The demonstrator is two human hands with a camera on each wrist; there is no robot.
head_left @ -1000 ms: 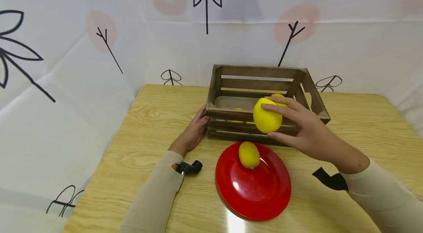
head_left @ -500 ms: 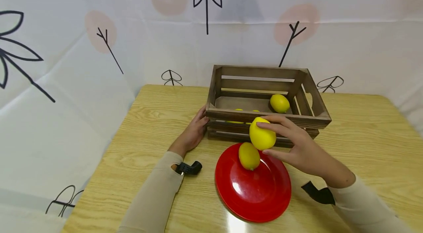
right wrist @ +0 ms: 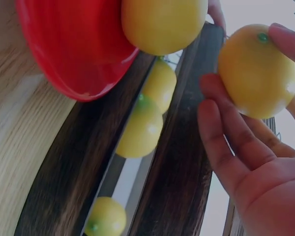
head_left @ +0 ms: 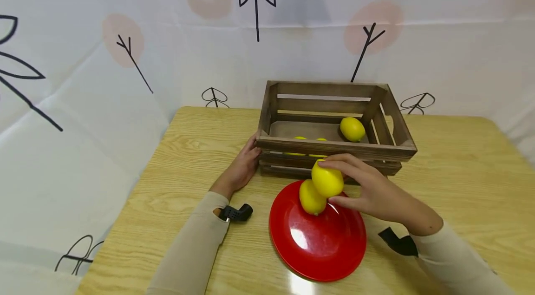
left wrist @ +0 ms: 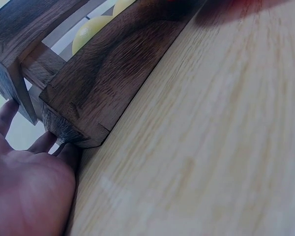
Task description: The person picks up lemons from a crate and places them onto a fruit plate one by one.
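Observation:
Between the thumb and fingers of my right hand (head_left: 374,190) is a yellow lemon (head_left: 328,182), held above the far part of a red plate (head_left: 319,251). Another lemon (head_left: 310,199) lies on that plate, partly overlapped by the held one in the head view; whether they touch I cannot tell. Behind the plate stands a brown slatted wooden crate (head_left: 334,147). My left hand (head_left: 239,172) rests against its left side, fingertips touching the corner post (left wrist: 66,125) in the left wrist view. One lemon (head_left: 352,129) shows inside at the right; others are mostly hidden behind the front slats.
The wooden table (head_left: 188,155) extends to both sides of the crate and plate. A pale cloth (head_left: 313,53) with plant drawings hangs behind and at the left. Black camera mounts (head_left: 236,213) sit on both wrists.
My right hand has brought its lemon from in front of the crate down and left, over the plate. The lemon inside the crate's right end is now uncovered. My left hand stays at the crate.

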